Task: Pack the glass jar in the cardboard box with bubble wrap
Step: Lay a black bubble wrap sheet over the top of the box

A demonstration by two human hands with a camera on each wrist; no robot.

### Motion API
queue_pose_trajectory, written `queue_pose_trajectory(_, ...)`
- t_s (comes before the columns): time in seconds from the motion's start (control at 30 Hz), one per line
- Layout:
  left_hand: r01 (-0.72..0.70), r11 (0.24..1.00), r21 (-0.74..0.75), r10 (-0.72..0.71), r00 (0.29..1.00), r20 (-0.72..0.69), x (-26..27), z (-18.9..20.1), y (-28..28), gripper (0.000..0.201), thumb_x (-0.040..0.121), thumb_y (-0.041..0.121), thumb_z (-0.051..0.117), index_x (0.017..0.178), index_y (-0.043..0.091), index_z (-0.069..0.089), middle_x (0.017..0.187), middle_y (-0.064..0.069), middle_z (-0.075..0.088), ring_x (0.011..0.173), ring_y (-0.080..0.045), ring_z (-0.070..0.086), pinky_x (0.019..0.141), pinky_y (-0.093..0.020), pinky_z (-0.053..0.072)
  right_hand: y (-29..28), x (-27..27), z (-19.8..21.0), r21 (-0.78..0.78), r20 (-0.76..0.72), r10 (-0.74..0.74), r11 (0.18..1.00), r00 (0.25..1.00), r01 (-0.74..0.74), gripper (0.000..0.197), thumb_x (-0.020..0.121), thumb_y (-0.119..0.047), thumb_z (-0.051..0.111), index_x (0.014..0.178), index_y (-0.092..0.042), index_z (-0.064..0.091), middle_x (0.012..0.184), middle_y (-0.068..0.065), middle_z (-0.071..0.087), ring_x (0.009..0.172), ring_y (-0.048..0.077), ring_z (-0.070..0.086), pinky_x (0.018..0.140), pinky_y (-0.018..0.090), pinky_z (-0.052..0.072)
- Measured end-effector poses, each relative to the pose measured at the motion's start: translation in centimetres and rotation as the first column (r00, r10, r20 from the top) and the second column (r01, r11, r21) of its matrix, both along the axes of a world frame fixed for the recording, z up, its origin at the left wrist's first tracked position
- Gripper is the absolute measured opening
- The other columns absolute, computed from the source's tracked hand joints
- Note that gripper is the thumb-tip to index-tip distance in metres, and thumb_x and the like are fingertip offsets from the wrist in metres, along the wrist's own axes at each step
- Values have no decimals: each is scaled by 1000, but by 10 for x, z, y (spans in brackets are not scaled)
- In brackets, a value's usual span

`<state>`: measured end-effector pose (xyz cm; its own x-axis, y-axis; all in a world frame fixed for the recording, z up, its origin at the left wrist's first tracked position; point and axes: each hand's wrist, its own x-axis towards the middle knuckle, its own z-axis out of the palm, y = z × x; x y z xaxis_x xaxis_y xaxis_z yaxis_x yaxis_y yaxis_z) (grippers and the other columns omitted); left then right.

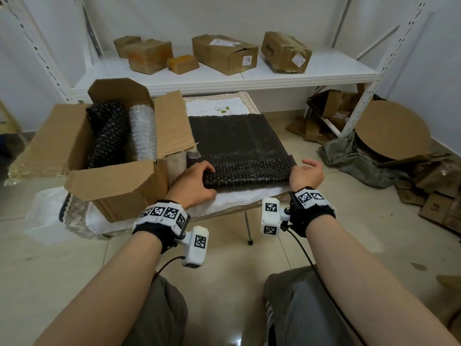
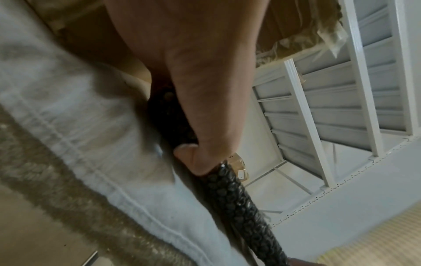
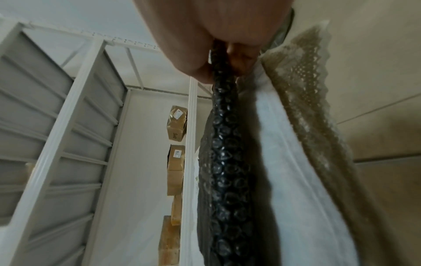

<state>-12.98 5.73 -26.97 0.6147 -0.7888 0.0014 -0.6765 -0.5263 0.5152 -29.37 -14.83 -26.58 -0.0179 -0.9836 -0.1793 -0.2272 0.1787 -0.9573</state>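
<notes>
Wrapping is barely begun: our left hand (image 1: 193,182) and right hand (image 1: 306,174) have fingers clamped on the bubble wrap (image 1: 239,146) roll; the jar is unseen, the cardboard box (image 1: 117,181) beside our left fingers.

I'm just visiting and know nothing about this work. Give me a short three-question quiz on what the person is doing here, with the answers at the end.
1. True or false: both hands hold the near rolled edge of the black bubble wrap sheet.
2. Which rolls stand in the open cardboard box? A) one black, one clear B) two clear C) none
3. Fill in: the sheet lies on a white ____ with a lace edge.

Key
1. True: the left hand and the right hand each grip one end of the rolled edge.
2. A: a black bubble wrap roll beside a clear bubble wrap roll.
3. Cloth. No glass jar is visible.
</notes>
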Motion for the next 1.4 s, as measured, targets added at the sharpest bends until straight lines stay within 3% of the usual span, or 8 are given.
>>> queue_pose_trajectory(0.2, -275, 925, -262, 253, 961, -115, -5, 8, -6, 21, 79, 28, 72, 96, 28, 60, 90, 3, 68, 80, -15, 63, 67, -20, 42, -4, 0, 7, 106, 265, -204, 978, 942, 182, 20, 89, -7, 58, 106, -18, 56, 113, 10, 61, 88, 21, 60, 67, 24, 44)
queue_pose_trajectory(0.57, -392, 873, -289, 173, 804, -569, -12, 2, -23, 91, 81, 76, 39, 148, 15, 30, 150, -6, 41, 139, -25, 38, 116, -42, 30, 3, 15, 2, 179, 428, -40, 983, 903, -41, 64, 66, -45, 62, 124, -31, 40, 127, 11, 57, 105, 27, 65, 62, 30, 57)
queue_pose_trajectory(0.73, -444, 875, -191, 305, 814, -494, -4, -7, -20, 64, 92, 54, 49, 143, 17, 37, 141, -9, 52, 128, -30, 50, 108, -44, 41, 10, 12, 7, 19, 206, 88, 995, 975, -94, 73, 72, -38, 75, 136, -22, 43, 137, 10, 47, 120, 25, 53, 106, 37, 44)
queue_pose_trajectory(0.9, -442, 878, -184, 384, 880, -279, -5, -8, -17, 49, 86, 32, 69, 125, 16, 43, 122, -7, 59, 106, -26, 60, 84, -30, 47, 8, 12, -4, -70, -104, 273, 957, 956, -281, 50, 82, -18, 76, 127, -19, 55, 139, 10, 35, 118, 24, 48, 102, 26, 35)
queue_pose_trajectory(1.07, -251, 927, -280, 239, 968, -78, -7, -11, -16, 53, 77, 14, 74, 121, 30, 48, 131, -4, 40, 120, -24, 42, 101, -39, 41, 11, 16, -7, -96, -147, 311, 940, 939, -327, 50, 80, -13, 77, 125, -19, 56, 138, 9, 33, 108, 21, 49, 105, 29, 37)
queue_pose_trajectory(1.2, -100, 965, -243, 138, 980, 146, -11, -8, -17, 27, 76, 43, 75, 101, 35, 69, 133, 6, 48, 125, -22, 42, 109, -45, 32, 9, 19, -8, -54, -151, 296, 950, 943, -307, 55, 81, -17, 77, 129, -22, 50, 139, 10, 34, 116, 28, 51, 106, 35, 39)
queue_pose_trajectory(1.3, 21, 998, 60, -28, 993, 118, -12, -8, -17, 77, 60, 80, 65, 127, 44, 53, 147, 12, 34, 135, -20, 28, 114, -49, 24, 7, 17, -8, -26, -126, 296, 953, 947, -301, 59, 81, -20, 77, 132, -24, 47, 139, 10, 37, 120, 32, 51, 107, 38, 39)
queue_pose_trajectory(1.4, 71, 991, 111, -83, 991, 104, -7, -7, -17, 76, 65, 60, 72, 134, 41, 45, 150, 9, 34, 137, -22, 29, 113, -48, 28, 10, 16, -5, -25, -62, 286, 957, 956, -288, 69, 79, -20, 78, 136, -27, 40, 138, 12, 42, 121, 32, 51, 108, 42, 42)
